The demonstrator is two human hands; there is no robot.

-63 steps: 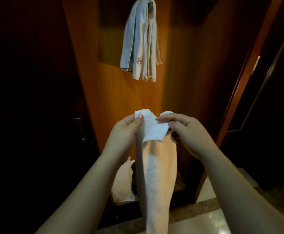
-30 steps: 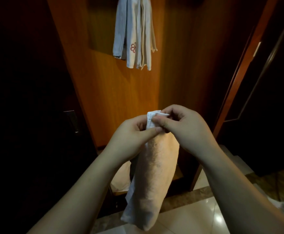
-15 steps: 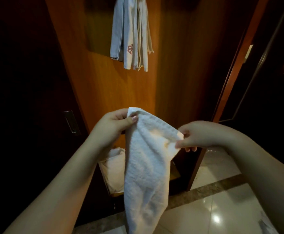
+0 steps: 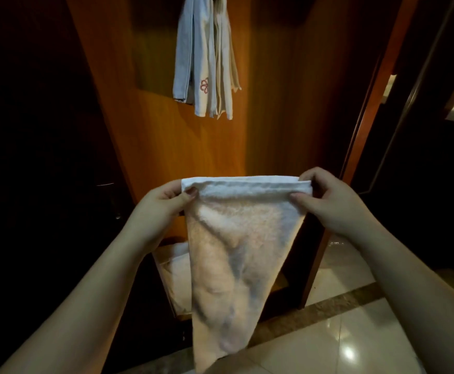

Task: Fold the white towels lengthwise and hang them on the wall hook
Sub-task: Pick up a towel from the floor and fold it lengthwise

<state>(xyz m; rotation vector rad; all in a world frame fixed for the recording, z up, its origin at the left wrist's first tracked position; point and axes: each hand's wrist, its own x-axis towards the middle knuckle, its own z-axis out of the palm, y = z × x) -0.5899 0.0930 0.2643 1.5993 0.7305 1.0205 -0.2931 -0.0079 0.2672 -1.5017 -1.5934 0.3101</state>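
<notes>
A white towel (image 4: pixel 236 255) hangs in front of me, its top edge stretched flat and level between my hands. My left hand (image 4: pixel 163 206) pinches the top left corner, and my right hand (image 4: pixel 325 201) pinches the top right corner. The cloth narrows to a point near the floor. Above, several folded white towels (image 4: pixel 207 58) hang against the orange wooden wall panel (image 4: pixel 155 136); one bears a red flower mark. The hook itself is out of view past the top edge.
More white cloth (image 4: pixel 177 268) lies on a low shelf behind the held towel. A dark door with a metal handle (image 4: pixel 107 184) stands at the left. A wooden door frame (image 4: pixel 366 109) rises at the right. Glossy floor tiles (image 4: pixel 355 333) spread below.
My hands have moved apart from a bunched grip at the middle, spreading the towel's top edge wide and flat. The view has shifted slightly lower on the hung towels.
</notes>
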